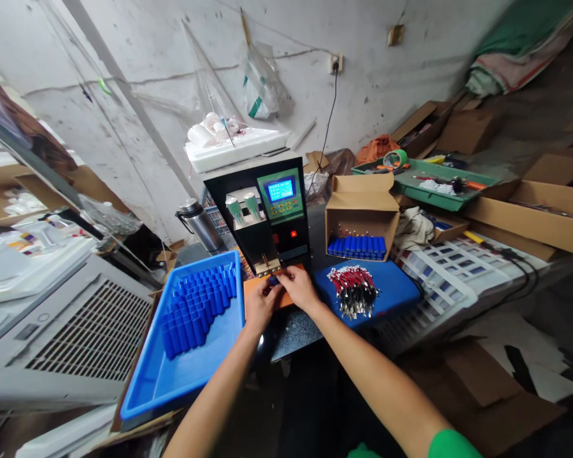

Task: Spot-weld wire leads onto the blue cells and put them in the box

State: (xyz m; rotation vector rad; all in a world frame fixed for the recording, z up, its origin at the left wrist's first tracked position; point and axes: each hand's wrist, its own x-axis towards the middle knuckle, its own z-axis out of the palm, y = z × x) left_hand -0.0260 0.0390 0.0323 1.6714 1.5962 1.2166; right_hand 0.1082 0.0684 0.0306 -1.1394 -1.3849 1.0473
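At the front of a black spot welder (283,219) with a lit screen, my two hands meet over an orange block (254,287). My left hand (260,304) is closed, its fingertips pinching a dark blue battery cell (273,280) mostly covered by the fingers. From the other side my right hand (298,287) reaches to the same spot, thumb and fingers pressed together at the cell. Just behind the fingertips stand the welder's thin electrodes (266,261). Whether the right fingers also hold a wire lead is too small to make out.
Left of the welder, a blue tray (172,388) holds many upright blue cells (195,312). On the right, red and black wire leads (354,289) lie on a blue pad (396,294). Behind them an open cardboard box (363,213) contains cells with leads. A steel thermos (199,224) stands beside the welder.
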